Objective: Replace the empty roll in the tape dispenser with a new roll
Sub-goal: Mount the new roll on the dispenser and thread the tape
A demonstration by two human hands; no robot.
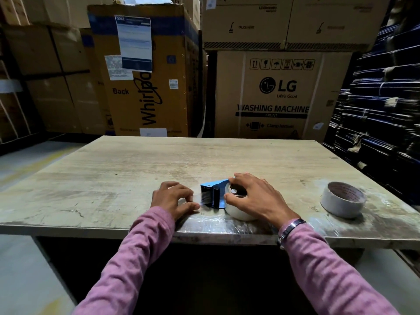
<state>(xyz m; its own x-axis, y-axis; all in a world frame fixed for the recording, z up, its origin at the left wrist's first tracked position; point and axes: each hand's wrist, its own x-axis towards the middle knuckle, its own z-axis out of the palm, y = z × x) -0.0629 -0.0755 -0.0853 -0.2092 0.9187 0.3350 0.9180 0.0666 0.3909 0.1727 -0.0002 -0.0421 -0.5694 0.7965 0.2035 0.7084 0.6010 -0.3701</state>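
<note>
stacked cartons (281, 94) fill the back, one printed "lg washing machine", another (145, 71) printed "whirlpool" with paper labels stuck on it. dark bundled stacks (384, 114) stand at the right edge.

in front of them a worn wooden table (141, 169) spans the view, its near edge covered with clear film.

two arms in pink sleeves (145, 251) reach onto the table from below. a metal wristband (289, 230) sits on the right wrist.

a roll (343, 202) of pale tape lies flat near the table's right side, well apart from the hands, its printed core showing.

the dispenser (214, 193), blue with a black roller and a toothed blade end, lies on its side near the front edge, between the two hands. a second roll (238, 210) of pale tape sits on its hub.

the right hand (254, 197) covers that mounted roll, fingers curled round its rim and thumb against the side nearest the roller, gripping it.

the left hand (175, 197) rests on the table just left of the blade end, fingers bent close together with thumb and forefinger tips meeting at a clear strip of tape (197, 198) that runs from the blade; it looks like a pinch on the strip, though the strip is faint.
</note>
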